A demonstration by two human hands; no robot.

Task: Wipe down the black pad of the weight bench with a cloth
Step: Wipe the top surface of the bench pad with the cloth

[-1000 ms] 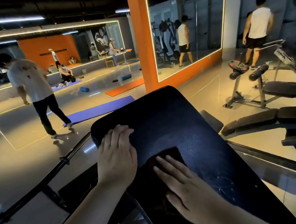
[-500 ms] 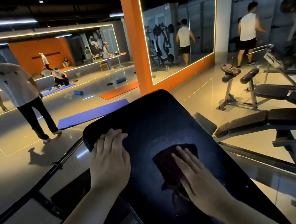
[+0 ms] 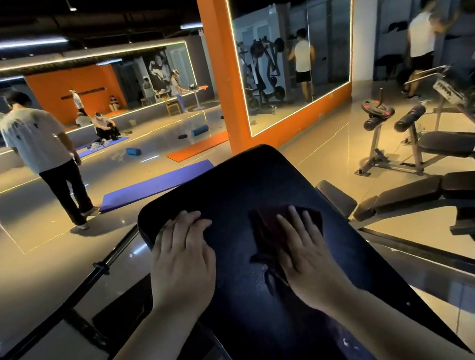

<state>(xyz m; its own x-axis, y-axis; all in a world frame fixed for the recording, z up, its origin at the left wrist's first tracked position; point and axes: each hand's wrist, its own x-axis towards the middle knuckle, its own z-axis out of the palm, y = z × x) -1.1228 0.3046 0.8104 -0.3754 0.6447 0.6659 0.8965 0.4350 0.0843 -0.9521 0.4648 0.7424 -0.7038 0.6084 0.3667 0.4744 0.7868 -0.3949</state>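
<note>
Black pad [image 3: 261, 182] running lengthwise away, left hand [image 3: 180, 262] flat on it, right hand [image 3: 305, 250] flat on cloth [image 3: 268, 227]

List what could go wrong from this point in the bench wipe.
1. The right hand presses the dark cloth with flat fingers rather than gripping it, so the bunched cloth could slide out from under the palm.
2. The left hand rests on the black pad at its left edge, so that patch may go unwiped.
3. If weight leans on that edge, the hand might slip off toward the barbell beside it.
</note>
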